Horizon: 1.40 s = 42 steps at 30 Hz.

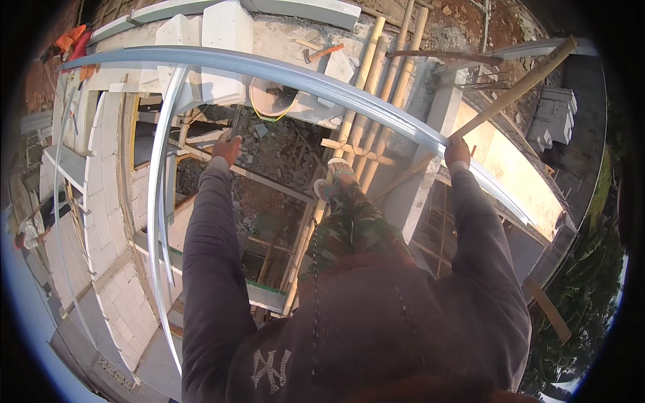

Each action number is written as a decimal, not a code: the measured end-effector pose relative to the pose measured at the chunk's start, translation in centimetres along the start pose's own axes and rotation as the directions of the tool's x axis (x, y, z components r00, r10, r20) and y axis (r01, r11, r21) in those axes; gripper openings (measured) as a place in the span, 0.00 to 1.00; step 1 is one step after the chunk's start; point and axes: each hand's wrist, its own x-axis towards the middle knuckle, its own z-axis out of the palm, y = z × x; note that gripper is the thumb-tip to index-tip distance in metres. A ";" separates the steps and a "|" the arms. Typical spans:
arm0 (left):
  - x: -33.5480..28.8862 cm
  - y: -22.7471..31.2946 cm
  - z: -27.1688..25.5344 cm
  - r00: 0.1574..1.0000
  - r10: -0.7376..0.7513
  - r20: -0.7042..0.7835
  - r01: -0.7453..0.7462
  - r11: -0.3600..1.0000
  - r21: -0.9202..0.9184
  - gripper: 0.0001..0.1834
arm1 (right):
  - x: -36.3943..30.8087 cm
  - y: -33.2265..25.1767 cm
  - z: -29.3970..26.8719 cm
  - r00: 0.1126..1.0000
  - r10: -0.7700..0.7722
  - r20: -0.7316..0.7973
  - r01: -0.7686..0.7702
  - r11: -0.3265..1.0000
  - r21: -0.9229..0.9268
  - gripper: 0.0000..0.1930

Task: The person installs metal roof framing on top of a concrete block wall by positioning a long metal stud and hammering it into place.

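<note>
My right hand (458,152) is closed at the edge of a long, shiny metal channel (302,80), where a slanting wooden pole (517,87) crosses it. The channel spans the view from far left to right. My left hand (227,149) is held out over an opening with rubble below, its fingers curled; what they hold, if anything, is too small to make out. A second metal channel (160,168) runs down to the left of my left arm. My feet (332,178) are on bamboo poles (366,134) laid side by side.
A hammer (324,52) with an orange handle lies on the concrete ledge, near a round pan (272,97). Pale block walls (107,201) stand at left. Someone in orange (70,39) is at the far left; another person (30,235) is lower down. Rubble (269,174) lies far below.
</note>
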 end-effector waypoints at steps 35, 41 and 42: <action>-20.6 -26.9 16.1 0.904 -0.388 0.177 0.330 0.900 0.286 0.27 | 5.1 2.4 17.6 0.941 0.064 0.333 -0.069 0.998 0.004 0.12; -19.3 -31.5 16.5 0.972 -0.188 0.141 0.162 0.971 0.175 0.19 | 2.2 -1.0 12.8 0.951 0.065 0.303 -0.031 0.993 -0.117 0.29; -19.4 -32.2 15.9 0.988 -0.072 0.133 0.036 0.967 0.251 0.19 | 0.9 -1.1 12.4 0.955 0.067 0.288 -0.039 0.994 -0.101 0.30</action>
